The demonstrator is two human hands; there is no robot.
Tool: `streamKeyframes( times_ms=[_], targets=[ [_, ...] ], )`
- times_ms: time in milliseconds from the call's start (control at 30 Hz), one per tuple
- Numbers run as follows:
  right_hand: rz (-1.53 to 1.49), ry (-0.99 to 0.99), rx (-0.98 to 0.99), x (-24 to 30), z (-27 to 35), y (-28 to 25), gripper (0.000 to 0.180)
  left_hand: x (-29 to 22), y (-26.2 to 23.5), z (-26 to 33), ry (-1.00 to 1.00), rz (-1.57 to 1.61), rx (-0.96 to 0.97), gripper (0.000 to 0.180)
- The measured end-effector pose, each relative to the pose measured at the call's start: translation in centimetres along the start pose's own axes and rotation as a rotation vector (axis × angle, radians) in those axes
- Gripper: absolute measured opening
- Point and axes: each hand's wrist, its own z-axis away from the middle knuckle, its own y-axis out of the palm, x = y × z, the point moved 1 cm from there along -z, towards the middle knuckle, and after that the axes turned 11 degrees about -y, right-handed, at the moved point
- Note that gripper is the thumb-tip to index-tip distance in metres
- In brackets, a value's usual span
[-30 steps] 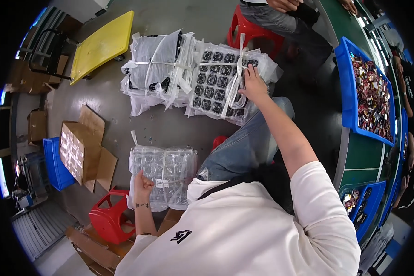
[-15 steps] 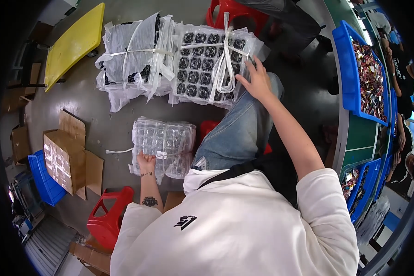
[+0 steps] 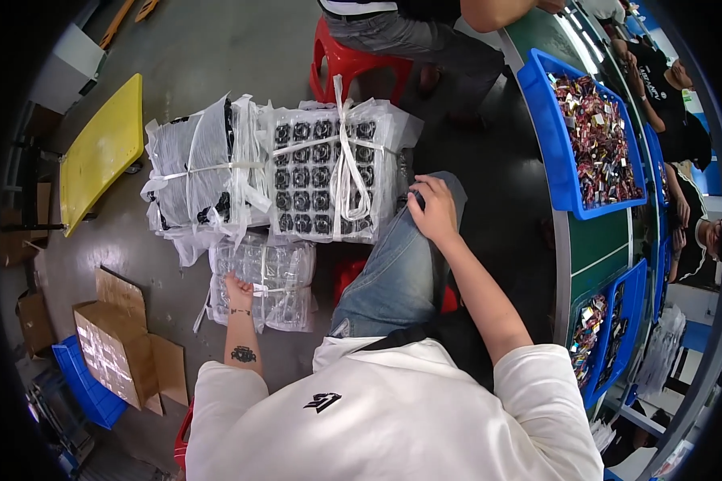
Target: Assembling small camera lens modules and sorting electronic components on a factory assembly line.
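Note:
My left hand (image 3: 239, 290) is closed on the white strap (image 3: 284, 289) round a bundle of clear plastic trays (image 3: 297, 268), at the bundle's left side. My right hand (image 3: 433, 210) rests on my right knee with its fingers bent a little and nothing in them. Ahead stand two strapped stacks. The right stack (image 3: 302, 179) shows rows of round black parts in a clear tray, with a looped white strap on top. The left stack (image 3: 188, 152) is wrapped in whitish sheeting, with black parts showing at its edges.
A co-worker's legs (image 3: 425, 40) and a red stool (image 3: 321, 60) are beyond the stacks. Blue bins (image 3: 549, 132) of small mixed parts stand on the green bench (image 3: 590, 240) at right. At left are a yellow board (image 3: 104, 152), an open carton (image 3: 124, 345) and a blue crate (image 3: 88, 385).
The view has shifted, so the stacks appear lower. My right hand has drawn back from the right stack to my knee. The clear tray bundle now sits closer to the stacks, my left hand still at it.

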Motion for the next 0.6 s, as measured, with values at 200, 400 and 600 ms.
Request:
streamKeyframes(
  times_ms=[200,400,600],
  targets=[
    [0.021,0.047,-0.072,-1.1,-0.6,-0.7,0.014,1.4,2.3,1.9,0.313,-0.721,-0.181,0.044],
    [-0.063,0.066,-0.098,-3.1,1.8,-2.8,0.014,8.5,18.6,12.9,0.573,-0.945,0.247,0.018],
    [-0.353,0.236,0.048,-0.3,5.8,-7.2,0.019,16.0,28.8,20.5,0.999,-1.396,0.525,0.029]
  ],
)
